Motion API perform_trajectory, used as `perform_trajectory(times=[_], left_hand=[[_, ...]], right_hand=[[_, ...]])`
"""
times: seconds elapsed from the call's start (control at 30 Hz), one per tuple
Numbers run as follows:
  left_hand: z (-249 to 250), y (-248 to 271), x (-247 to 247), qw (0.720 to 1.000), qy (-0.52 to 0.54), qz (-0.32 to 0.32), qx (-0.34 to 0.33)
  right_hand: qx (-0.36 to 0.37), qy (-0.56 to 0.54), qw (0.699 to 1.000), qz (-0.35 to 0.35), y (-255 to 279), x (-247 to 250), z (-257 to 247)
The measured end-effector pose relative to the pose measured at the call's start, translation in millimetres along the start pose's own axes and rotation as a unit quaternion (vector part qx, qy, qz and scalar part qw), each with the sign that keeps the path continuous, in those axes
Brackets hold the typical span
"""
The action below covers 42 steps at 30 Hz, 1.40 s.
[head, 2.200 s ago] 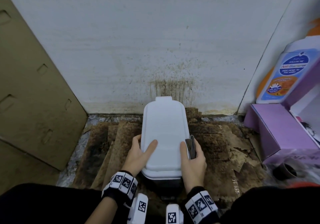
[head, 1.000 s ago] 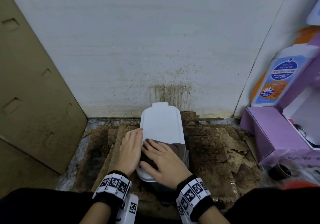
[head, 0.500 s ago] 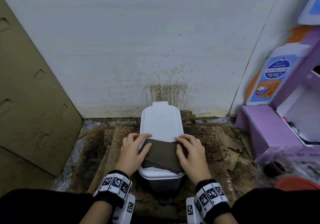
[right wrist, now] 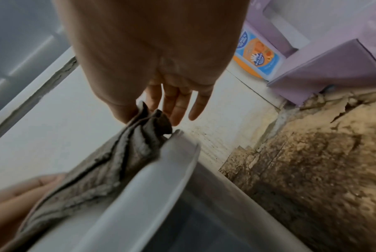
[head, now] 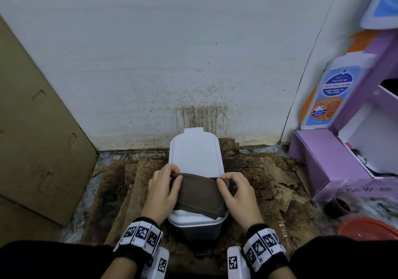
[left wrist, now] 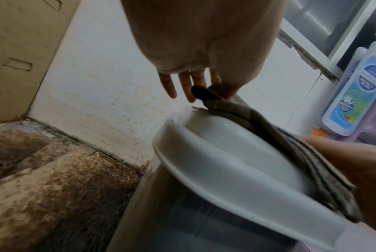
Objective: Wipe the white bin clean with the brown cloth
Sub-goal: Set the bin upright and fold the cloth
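Note:
The white bin (head: 195, 156) stands on the floor against the stained wall, its lid closed. A folded brown cloth (head: 199, 194) lies across the near half of the lid. My left hand (head: 164, 187) pinches the cloth's far left corner between thumb and fingers. My right hand (head: 235, 189) pinches the far right corner the same way. In the left wrist view the cloth (left wrist: 279, 136) drapes over the bin lid (left wrist: 236, 170) from my pinching left hand (left wrist: 206, 85). In the right wrist view the cloth (right wrist: 109, 163) bunches at my right hand (right wrist: 152, 109) beside the lid's rim (right wrist: 156, 179).
Dirty brown cardboard sheets (head: 269, 184) cover the floor around the bin. A flat cardboard panel (head: 36, 138) leans at the left. A purple box (head: 336, 160) with a wash bottle (head: 329, 91) stands at the right, with a red lid (head: 368, 229) and a small dark cup (head: 338, 206) near it.
The cloth came from my right hand's side onto the lid and was spread across it. Both hands now pinch its far corners and have lifted that edge slightly.

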State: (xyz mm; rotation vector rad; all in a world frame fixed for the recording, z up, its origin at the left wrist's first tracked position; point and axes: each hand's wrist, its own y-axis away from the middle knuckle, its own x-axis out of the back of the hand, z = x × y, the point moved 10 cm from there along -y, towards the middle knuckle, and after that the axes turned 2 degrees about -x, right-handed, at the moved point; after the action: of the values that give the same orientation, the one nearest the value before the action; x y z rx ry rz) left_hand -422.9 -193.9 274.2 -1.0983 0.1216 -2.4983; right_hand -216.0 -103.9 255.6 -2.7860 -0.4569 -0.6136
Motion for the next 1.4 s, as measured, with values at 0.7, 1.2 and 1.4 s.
perform_trajectory(times=[0.7, 1.2, 1.4], left_hand=[[48, -10, 29, 0.981, 0.163, 0.099, 0.033], [196, -59, -63, 0.938, 0.329, -0.101, 0.031], [291, -76, -147, 0.927, 0.305, -0.212, -0.044]], right_hand=[[-0.074, -0.211, 0.969, -0.103, -14, 10, -17], [0.007, 0.117, 0.993, 0.017, -30, 226, -52], [-0.001, 0.218, 0.974, 0.055, 5, 337, -46]])
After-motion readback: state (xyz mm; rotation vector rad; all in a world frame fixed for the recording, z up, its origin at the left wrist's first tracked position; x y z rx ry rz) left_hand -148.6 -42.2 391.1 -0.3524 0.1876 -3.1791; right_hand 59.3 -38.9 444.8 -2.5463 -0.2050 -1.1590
